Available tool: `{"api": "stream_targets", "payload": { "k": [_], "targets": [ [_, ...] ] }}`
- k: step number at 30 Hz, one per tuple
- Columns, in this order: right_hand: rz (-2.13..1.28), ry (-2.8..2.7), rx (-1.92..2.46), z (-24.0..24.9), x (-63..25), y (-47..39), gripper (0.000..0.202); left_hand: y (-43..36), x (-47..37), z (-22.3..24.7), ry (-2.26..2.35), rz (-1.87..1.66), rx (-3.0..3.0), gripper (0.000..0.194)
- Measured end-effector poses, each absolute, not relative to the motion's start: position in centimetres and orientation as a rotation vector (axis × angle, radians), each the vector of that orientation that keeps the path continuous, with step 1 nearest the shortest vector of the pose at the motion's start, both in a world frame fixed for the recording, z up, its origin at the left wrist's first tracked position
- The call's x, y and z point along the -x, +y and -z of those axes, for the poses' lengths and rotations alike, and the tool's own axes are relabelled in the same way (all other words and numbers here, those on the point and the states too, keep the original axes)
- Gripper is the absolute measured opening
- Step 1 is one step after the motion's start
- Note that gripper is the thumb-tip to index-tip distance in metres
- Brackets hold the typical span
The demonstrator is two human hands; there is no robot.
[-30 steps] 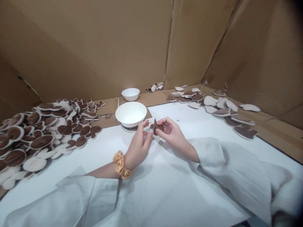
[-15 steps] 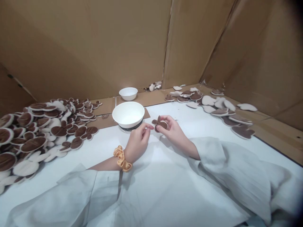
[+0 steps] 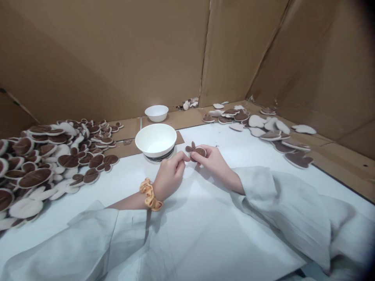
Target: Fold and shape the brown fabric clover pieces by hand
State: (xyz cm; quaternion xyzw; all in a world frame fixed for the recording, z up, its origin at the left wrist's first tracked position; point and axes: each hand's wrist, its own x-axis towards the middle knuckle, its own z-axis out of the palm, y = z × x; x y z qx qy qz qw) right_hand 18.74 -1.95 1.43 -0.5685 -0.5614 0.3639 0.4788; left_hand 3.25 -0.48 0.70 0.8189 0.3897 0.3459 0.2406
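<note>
My right hand pinches a small brown plush piece with a white edge, shaped like a rabbit's head with two ears, above the white tabletop. The thumb lies across its face, and the ears point left and up. Close to its left edge is my left hand, with an orange scrunchie round the wrist. Its fingers are curled in, the forefinger and thumb tips together beside the piece; whether something thin is between them is too small to see. Just behind the left hand stands a white bowl on a dark coiled ring.
A large heap of brown and white plush pieces covers the left side. More pieces lie scattered at the back right. A smaller white bowl stands behind the first. Cardboard walls enclose the back and sides.
The plush piece has turned slightly in my right hand, its ears now tipped more to the left. Both hands stay close together; the view has shifted a little.
</note>
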Motion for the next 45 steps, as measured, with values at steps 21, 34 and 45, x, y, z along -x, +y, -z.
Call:
{"api": "stream_targets", "payload": {
  "k": [21,34,45],
  "targets": [
    [-0.606,-1.216,1.432,-0.1,-22.4,2.2,0.007,1.0,-3.6,0.8,0.819,-0.858,-2.756,0.024],
    [-1.101,-1.286,1.081,-0.8,-20.3,-0.1,0.025,-2.0,1.0,-0.6,1.374,-1.095,-3.279,0.044],
    [-1.249,-1.235,1.094,-1.2,-18.8,-1.4,0.021,3.4,2.5,-0.1,1.684,-1.047,-3.045,0.038]
  ]
}}
